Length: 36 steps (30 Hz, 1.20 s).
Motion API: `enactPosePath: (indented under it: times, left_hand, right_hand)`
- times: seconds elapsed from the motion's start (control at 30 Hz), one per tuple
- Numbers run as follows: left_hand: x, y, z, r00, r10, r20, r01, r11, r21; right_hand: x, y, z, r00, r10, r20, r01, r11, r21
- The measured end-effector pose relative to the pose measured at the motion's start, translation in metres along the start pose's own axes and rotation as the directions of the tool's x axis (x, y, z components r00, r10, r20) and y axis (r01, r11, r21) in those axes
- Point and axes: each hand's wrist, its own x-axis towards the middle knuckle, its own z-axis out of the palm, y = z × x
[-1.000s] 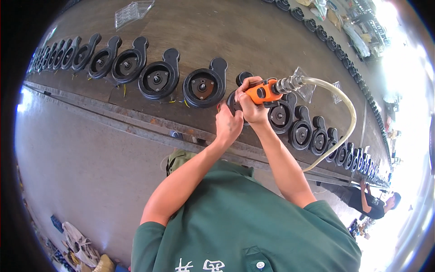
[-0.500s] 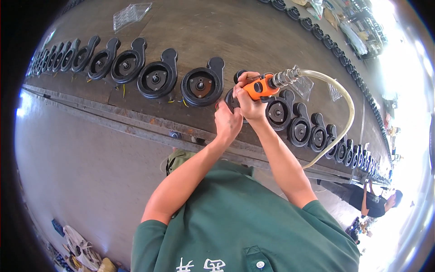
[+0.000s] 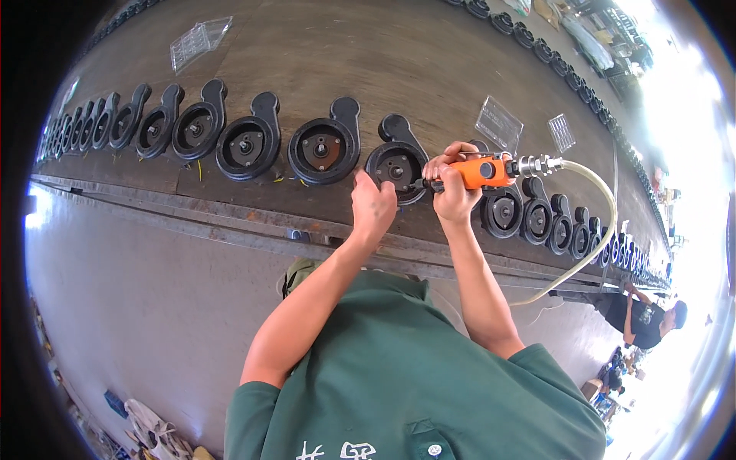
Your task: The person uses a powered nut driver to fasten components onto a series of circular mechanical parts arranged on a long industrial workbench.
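Observation:
In my right hand (image 3: 452, 188) is an orange air screwdriver (image 3: 483, 173), held level, its dark tip pointing left at a black round housing (image 3: 397, 167). That housing has a knob-ended arm at the top and a small shaft in its middle. My left hand (image 3: 373, 205) is at the housing's lower left rim, thumb and fingers drawn together; whatever is between them is hidden. Just left of it lies a similar housing (image 3: 323, 149) with a brownish plate inside. A clear hose (image 3: 606, 195) runs from the screwdriver's metal coupling.
Similar black housings line the worktable (image 3: 291, 54) on both sides, with another row along its far edge. Clear plastic trays (image 3: 498, 124) lie behind the near row. A metal rail (image 3: 230, 216) edges the table. Another person (image 3: 640, 318) stands at far right.
The screwdriver has moved from above the housing to its right side, its tip swinging into view and uncovering the housing's middle. My left hand has shifted slightly left; the view has moved too.

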Motion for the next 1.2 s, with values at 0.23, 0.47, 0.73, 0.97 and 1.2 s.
enactPosePath:
  times: [0.23, 0.47, 0.73, 0.97, 1.2]
  left_hand:
    - [0.001, -0.003, -0.001, 1.0, 0.011, 0.01, -0.011, 1.0, -0.013]
    - [-0.009, 0.02, -0.008, 0.997, -0.068, 0.032, 0.071, 0.993, -0.091]
    - [-0.004, 0.011, -0.006, 1.0, -0.015, 0.007, 0.016, 0.999, -0.037]
    - [0.002, 0.031, -0.018, 0.984, -0.11, 0.139, 0.104, 0.993, 0.048]
    - [0.006, 0.042, -0.02, 0.971, -0.19, 0.142, 0.187, 0.982, 0.033]
  right_hand:
    - [-0.004, 0.003, -0.001, 0.997, 0.017, 0.069, -0.015, 1.0, -0.025]
    - [-0.011, 0.015, -0.004, 0.961, 0.025, 0.276, 0.006, 0.994, -0.113]
    - [-0.005, 0.005, 0.003, 0.98, 0.034, 0.195, 0.009, 0.976, -0.216]
    - [0.034, -0.013, 0.013, 0.993, -0.089, 0.074, 0.089, 0.996, 0.005]
    - [0.048, 0.018, 0.006, 0.996, -0.063, 0.057, 0.068, 0.993, -0.099]
